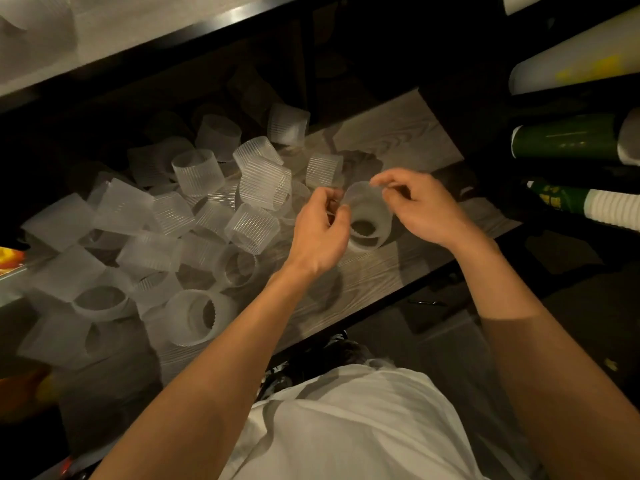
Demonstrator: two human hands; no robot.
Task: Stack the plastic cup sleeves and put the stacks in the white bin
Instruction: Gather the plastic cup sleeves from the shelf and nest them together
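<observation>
**Stacking step: 1 sleeve poised for nesting.**
The left hand (pixel 320 233) and right hand (pixel 422 209) pinch 1 cup sleeve (pixel 360 194) over a standing sleeve (pixel 369 233) near the table's (pixel 398 140) front edge. It likely needs lowering squarely. Loose sleeves (pixel 194 216) crowd the left end.

One camera sits on the person's head. It looks forward and down, from close above, at the left hand (pixel 320 233), the right hand (pixel 419 209) and the wooden surface (pixel 398 140).

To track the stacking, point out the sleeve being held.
The sleeve between the left hand and right hand, pinched at its rim; the others lie loose on the table.
</observation>
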